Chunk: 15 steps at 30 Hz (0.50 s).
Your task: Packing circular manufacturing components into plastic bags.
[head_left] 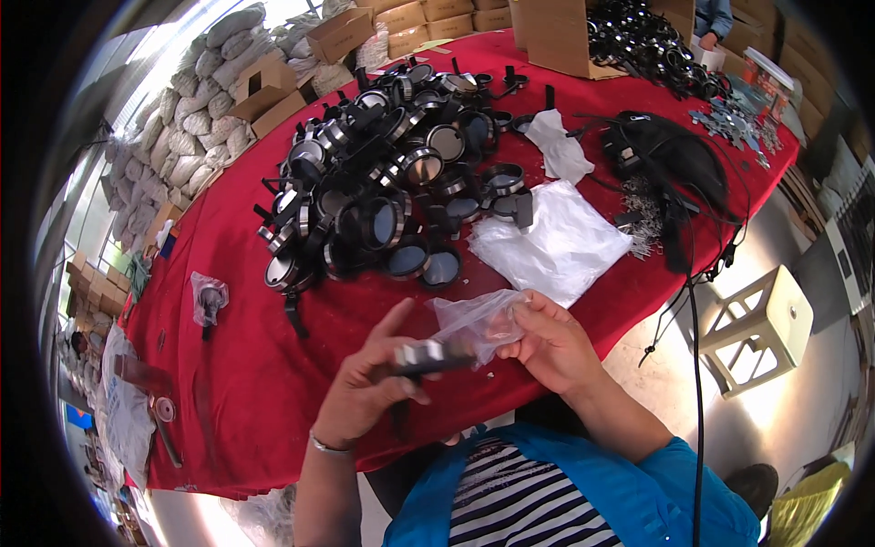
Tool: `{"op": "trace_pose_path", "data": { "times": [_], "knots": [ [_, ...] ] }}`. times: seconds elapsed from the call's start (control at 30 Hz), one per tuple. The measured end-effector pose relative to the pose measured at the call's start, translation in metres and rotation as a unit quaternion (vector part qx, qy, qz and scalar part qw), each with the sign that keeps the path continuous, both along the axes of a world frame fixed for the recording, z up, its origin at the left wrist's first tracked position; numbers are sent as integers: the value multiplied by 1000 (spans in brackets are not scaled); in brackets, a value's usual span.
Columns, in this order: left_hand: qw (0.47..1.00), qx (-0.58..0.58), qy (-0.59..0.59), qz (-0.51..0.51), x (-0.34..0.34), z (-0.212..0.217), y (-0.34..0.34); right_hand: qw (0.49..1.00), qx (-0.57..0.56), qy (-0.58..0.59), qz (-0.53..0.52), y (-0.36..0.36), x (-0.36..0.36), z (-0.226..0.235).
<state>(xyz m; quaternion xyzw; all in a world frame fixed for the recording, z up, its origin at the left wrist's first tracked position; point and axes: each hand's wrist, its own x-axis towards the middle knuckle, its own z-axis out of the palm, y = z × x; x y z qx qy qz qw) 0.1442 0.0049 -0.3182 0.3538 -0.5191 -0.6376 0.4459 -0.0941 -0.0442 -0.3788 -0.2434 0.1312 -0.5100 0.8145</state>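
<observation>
My left hand grips a round, shallow metal-rimmed piece with a black base, blurred by motion. A clear plastic bag is pinched in my right hand, its mouth close to the round piece. I cannot tell whether the piece's edge is inside the bag. Beyond my hands lies a big heap of similar round pieces, silver-rimmed with black handles. Flat on the cloth, just past my right hand, rests a stack of clear bags.
A red cloth covers the table. One bagged piece lies at left. At right are a black bag with cables, small metal parts and a plastic stool. A cardboard box and another person's hand are at the back.
</observation>
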Motion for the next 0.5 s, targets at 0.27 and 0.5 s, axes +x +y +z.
{"op": "trace_pose_path", "data": {
  "times": [0.27,0.5],
  "knots": [
    [988,-24,-92,119,-14,-20,7,985,-46,159,-47,6,15,-3],
    [865,-237,-343,281,-28,-27,1,716,-523,417,-197,28,30,8]
  ]
}}
